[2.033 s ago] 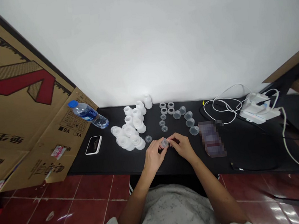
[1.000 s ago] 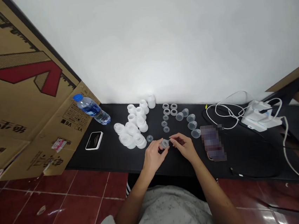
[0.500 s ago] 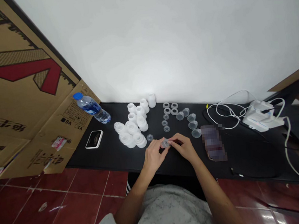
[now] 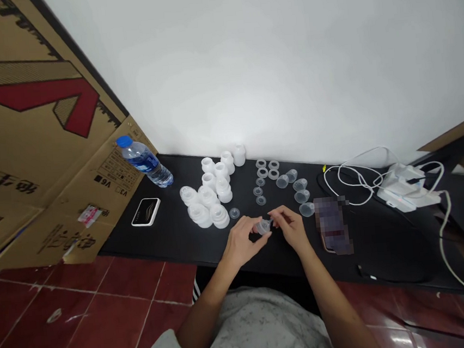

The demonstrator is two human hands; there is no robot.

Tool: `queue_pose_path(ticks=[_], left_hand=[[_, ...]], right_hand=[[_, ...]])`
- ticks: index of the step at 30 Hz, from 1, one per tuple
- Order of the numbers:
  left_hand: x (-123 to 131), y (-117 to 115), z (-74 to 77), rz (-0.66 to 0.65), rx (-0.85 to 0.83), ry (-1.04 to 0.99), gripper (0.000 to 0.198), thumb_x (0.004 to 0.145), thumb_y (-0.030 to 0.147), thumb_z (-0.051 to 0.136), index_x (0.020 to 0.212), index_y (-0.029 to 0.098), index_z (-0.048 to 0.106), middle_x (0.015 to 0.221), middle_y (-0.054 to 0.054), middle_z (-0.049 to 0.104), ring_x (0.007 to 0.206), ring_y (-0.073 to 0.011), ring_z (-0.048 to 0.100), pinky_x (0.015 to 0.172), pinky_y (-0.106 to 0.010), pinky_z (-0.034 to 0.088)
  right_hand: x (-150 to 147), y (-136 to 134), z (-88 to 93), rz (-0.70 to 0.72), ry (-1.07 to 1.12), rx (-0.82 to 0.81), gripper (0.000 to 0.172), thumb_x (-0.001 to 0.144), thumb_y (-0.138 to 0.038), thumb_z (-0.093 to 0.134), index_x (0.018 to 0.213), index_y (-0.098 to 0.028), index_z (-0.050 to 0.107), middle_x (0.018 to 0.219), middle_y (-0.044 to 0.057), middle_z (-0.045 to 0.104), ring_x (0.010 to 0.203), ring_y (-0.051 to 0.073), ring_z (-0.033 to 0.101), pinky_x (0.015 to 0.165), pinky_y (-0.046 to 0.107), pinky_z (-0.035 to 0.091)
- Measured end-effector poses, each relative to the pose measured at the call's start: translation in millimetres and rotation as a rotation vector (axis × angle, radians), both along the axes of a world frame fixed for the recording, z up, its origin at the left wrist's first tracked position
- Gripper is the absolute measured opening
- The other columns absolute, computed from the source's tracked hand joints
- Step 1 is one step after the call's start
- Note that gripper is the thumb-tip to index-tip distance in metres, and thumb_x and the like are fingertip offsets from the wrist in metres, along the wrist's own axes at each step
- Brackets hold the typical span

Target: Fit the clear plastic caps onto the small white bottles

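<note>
My left hand (image 4: 241, 242) is closed around a small clear, round plastic piece (image 4: 263, 227), held between thumb and fingers just above the black table (image 4: 167, 232). My right hand (image 4: 291, 227) is beside it, thumb and fingertips pinched at the right edge of the same piece; what exactly they grip there is too small to make out. Close to the left fingers lies a clear disc (image 4: 234, 213). Several white necked plastic parts (image 4: 208, 196) stand in a cluster to the left.
Behind my hands are clear rings (image 4: 262, 173), small discs (image 4: 261, 200) and clear cups (image 4: 302, 196). A blurred phone (image 4: 332, 227) lies right, beyond it white cables and a power strip (image 4: 406, 193). Leftward are a white-edged box (image 4: 146, 212), a water bottle (image 4: 146, 161) and a cardboard carton (image 4: 105, 180).
My right fingertips have drawn slightly away to the right from my left hand. More of the clear round piece now shows between the hands. The camera view has shifted a little.
</note>
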State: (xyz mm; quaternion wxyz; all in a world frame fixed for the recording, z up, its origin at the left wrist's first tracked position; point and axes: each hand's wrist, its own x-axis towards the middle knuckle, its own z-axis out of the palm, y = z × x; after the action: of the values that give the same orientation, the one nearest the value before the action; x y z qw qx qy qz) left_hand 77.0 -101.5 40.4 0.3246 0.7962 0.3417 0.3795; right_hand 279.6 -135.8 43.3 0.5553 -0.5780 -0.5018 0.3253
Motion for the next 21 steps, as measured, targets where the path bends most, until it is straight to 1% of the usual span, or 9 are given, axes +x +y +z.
queue_pose_path(ticks=[3,5,6,8,10,12,15,18,21], left_hand=[[-2.7,-2.2,4.6,-0.079,-0.097,-0.035,0.025,0.088,0.034,0.082,0.109,0.022,0.072,0.085,-0.001,0.068,0.074,-0.0176,0.063,0.070,-0.029,0.053],[-5.0,-1.8,6.9,-0.125,-0.151,-0.044,0.013,0.088,0.031,0.076,0.093,0.022,0.067,0.079,0.001,0.063,0.068,-0.0152,0.056,0.064,-0.027,0.046],[-6.0,-1.1,7.7,-0.142,-0.174,-0.049,0.011,0.089,0.030,0.072,0.087,0.022,0.064,0.076,0.002,0.061,0.066,-0.0145,0.054,0.063,-0.027,0.042],[-7.5,0.7,8.1,-0.170,-0.210,-0.062,0.014,0.090,0.029,0.064,0.080,0.022,0.059,0.072,0.003,0.056,0.063,-0.0139,0.050,0.061,-0.027,0.037],[-7.9,1.9,7.3,-0.186,-0.227,-0.064,0.017,0.090,0.030,0.061,0.076,0.022,0.054,0.069,0.003,0.053,0.062,-0.0135,0.048,0.061,-0.027,0.033],[-7.5,2.0,5.8,-0.196,-0.217,-0.051,0.024,0.089,0.031,0.062,0.072,0.022,0.049,0.065,0.004,0.049,0.060,-0.0130,0.046,0.061,-0.028,0.030],[-6.9,1.2,3.9,-0.216,-0.190,-0.025,0.033,0.091,0.033,0.062,0.067,0.022,0.042,0.060,0.005,0.042,0.057,-0.0124,0.042,0.060,-0.029,0.026],[-7.1,1.0,3.5,-0.230,-0.179,-0.006,0.036,0.093,0.033,0.062,0.066,0.023,0.041,0.059,0.005,0.041,0.055,-0.0124,0.042,0.059,-0.029,0.025],[-7.5,1.7,3.2,-0.226,-0.171,0.013,0.034,0.093,0.032,0.062,0.066,0.023,0.043,0.060,0.005,0.043,0.056,-0.0128,0.043,0.059,-0.029,0.027]], right_hand=[[2.8,2.6,4.3,-0.130,-0.016,0.008,0.039,0.110,-0.056,0.058,0.103,-0.023,0.078,0.076,0.002,0.069,0.057,0.017,0.060,0.053,0.029,0.051],[3.9,5.3,10.4,-0.131,-0.090,-0.013,0.036,0.109,-0.055,0.061,0.106,-0.023,0.076,0.075,0.001,0.069,0.054,0.016,0.059,0.050,0.028,0.049],[3.9,7.5,14.8,-0.091,-0.147,-0.033,0.035,0.109,-0.054,0.062,0.106,-0.022,0.076,0.073,0.001,0.069,0.053,0.016,0.059,0.050,0.028,0.048],[2.1,15.1,26.1,0.015,-0.281,-0.061,0.033,0.109,-0.051,0.061,0.105,-0.022,0.077,0.073,0.001,0.070,0.055,0.017,0.061,0.053,0.028,0.051],[-2.8,26.8,40.2,0.112,-0.421,-0.048,0.030,0.111,-0.045,0.059,0.111,-0.021,0.076,0.082,0.004,0.075,0.064,0.019,0.067,0.063,0.030,0.056],[-10.8,41.4,55.8,0.193,-0.551,-0.006,0.028,0.112,-0.038,0.056,0.125,-0.022,0.074,0.097,0.007,0.077,0.075,0.021,0.071,0.075,0.034,0.060],[-26.7,64.4,79.4,0.315,-0.713,0.027,0.041,0.112,-0.030,0.050,0.152,-0.025,0.060,0.114,0.010,0.074,0.081,0.022,0.070,0.083,0.039,0.061],[-41.3,86.5,99.9,0.353,-0.831,0.022,0.050,0.112,-0.026,0.047,0.163,-0.025,0.048,0.120,0.012,0.071,0.088,0.025,0.071,0.085,0.040,0.061],[-50.1,109.9,113.8,0.332,-0.958,-0.026,0.054,0.112,-0.020,0.043,0.166,-0.025,0.043,0.123,0.013,0.068,0.096,0.028,0.071,0.084,0.039,0.060]])
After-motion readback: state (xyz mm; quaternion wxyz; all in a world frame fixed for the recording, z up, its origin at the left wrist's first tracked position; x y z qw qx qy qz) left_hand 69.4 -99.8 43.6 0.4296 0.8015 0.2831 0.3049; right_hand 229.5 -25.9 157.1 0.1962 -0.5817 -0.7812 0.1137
